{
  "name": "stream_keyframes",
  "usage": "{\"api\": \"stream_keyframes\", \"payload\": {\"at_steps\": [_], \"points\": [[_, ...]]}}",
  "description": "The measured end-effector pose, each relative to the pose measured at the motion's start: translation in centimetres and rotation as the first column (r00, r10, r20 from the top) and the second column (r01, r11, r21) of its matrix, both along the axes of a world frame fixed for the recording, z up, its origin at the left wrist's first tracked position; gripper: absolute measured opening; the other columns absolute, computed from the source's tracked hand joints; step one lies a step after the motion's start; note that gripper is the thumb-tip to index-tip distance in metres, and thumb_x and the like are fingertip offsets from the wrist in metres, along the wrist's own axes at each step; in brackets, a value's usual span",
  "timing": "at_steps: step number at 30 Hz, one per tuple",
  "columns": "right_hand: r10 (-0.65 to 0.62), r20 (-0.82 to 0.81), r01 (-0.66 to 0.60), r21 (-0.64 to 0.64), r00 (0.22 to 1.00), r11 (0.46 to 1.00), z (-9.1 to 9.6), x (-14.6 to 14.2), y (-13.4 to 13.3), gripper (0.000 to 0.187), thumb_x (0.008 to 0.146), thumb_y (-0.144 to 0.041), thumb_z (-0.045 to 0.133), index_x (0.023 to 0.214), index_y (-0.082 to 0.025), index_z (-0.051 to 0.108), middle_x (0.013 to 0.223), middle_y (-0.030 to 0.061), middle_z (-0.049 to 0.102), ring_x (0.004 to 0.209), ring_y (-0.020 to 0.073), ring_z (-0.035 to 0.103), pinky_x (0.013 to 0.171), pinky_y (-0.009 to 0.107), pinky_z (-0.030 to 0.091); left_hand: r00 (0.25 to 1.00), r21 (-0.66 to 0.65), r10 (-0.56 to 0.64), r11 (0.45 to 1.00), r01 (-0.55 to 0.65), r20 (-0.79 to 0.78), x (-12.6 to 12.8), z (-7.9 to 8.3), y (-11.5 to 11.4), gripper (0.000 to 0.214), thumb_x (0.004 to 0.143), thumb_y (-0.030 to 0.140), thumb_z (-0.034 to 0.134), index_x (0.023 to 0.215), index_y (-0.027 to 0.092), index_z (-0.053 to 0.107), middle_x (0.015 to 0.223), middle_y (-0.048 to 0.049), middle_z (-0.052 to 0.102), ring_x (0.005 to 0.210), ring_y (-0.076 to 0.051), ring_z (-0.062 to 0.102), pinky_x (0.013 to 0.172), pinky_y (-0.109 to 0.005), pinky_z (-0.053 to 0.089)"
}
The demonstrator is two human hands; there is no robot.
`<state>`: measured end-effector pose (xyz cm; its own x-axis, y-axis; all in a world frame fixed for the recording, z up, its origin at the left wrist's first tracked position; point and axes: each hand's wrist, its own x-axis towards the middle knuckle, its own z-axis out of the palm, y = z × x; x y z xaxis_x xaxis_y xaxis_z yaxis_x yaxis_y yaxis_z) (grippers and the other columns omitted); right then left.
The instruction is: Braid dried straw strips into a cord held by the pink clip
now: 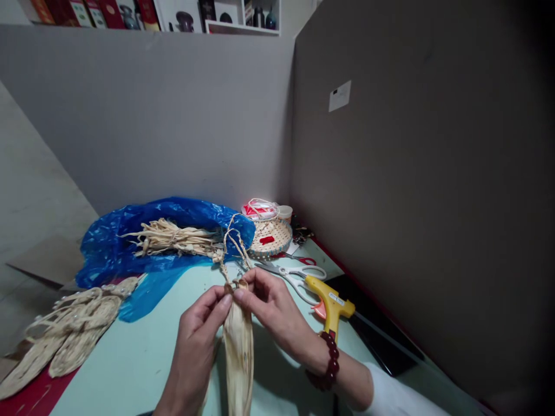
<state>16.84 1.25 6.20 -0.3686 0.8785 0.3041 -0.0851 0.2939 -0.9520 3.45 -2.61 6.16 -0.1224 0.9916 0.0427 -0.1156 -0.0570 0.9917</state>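
Note:
Both my hands pinch the upper end of a long, pale dried corn husk (238,358) above the table's front part. My left hand (197,332) is closed on its left edge, thumb against fingertips. From the other side my right hand (277,315), with a dark red bead bracelet (327,361) at the wrist, grips the same end. Twisted husk cords (236,237) rise from just beyond my fingertips in a loop. How cord and husk join is partly hidden by my fingers.
Right of my hands lie white-handled scissors (299,277), a yellow glue gun (333,303) and red-handled scissors (306,260). Behind stand a woven basket (277,237) and a blue plastic bag (108,242) holding a husk bundle (173,238). Woven sandals (82,323) lie left. Grey partitions (173,115) enclose the table.

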Motion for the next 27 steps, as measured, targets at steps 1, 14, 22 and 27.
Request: {"api": "stream_keyframes", "payload": {"at_steps": [1,14,22,27], "points": [[0.007,-0.004,-0.007,-0.024,1.000,1.000,0.0,-0.1,0.0,0.016,0.087,-0.029,0.057,0.079,-0.017,0.050,0.067,-0.0044,0.044,0.061,0.0095,0.039,0.055,0.022,0.032,0.999,0.016,0.023,1.000,-0.023,-0.046,-0.1,0.1,0.0,0.023,0.080,0.036,0.068,0.096,0.020,0.068,0.087,0.0002,0.070,0.078,-0.016,0.060,0.069,-0.022,0.046],[0.073,-0.046,-0.079,-0.146,0.996,0.986,0.4,0.0,-0.2,0.015,0.079,-0.024,0.065,0.082,-0.014,0.055,0.065,-0.0047,0.044,0.060,0.0089,0.037,0.054,0.021,0.030,0.996,-0.005,0.010,1.000,-0.011,-0.088,-0.9,-0.5,0.2,0.017,0.083,0.036,0.063,0.078,0.020,0.061,0.072,0.0049,0.057,0.069,-0.012,0.048,0.062,-0.021,0.040],[0.131,-0.030,-0.134,-0.135,0.991,0.982,0.0,0.1,0.3,0.012,0.078,-0.023,0.065,0.082,-0.014,0.059,0.066,-0.0028,0.050,0.060,0.0098,0.041,0.056,0.022,0.032,0.927,0.042,-0.004,0.999,0.021,-0.375,-1.7,0.6,0.2,0.025,0.086,0.038,0.058,0.068,0.021,0.060,0.065,0.0044,0.053,0.064,-0.013,0.046,0.060,-0.023,0.035],[0.162,-0.074,-0.174,-0.198,0.984,0.965,0.4,0.4,0.4,0.019,0.076,-0.028,0.068,0.081,-0.012,0.059,0.068,-0.0005,0.054,0.063,0.0113,0.046,0.059,0.024,0.035,0.933,0.059,-0.065,0.994,0.092,-0.354,-1.8,0.5,0.4,0.023,0.086,0.037,0.057,0.069,0.021,0.058,0.066,0.0046,0.049,0.065,-0.013,0.044,0.062,-0.023,0.034]]}}
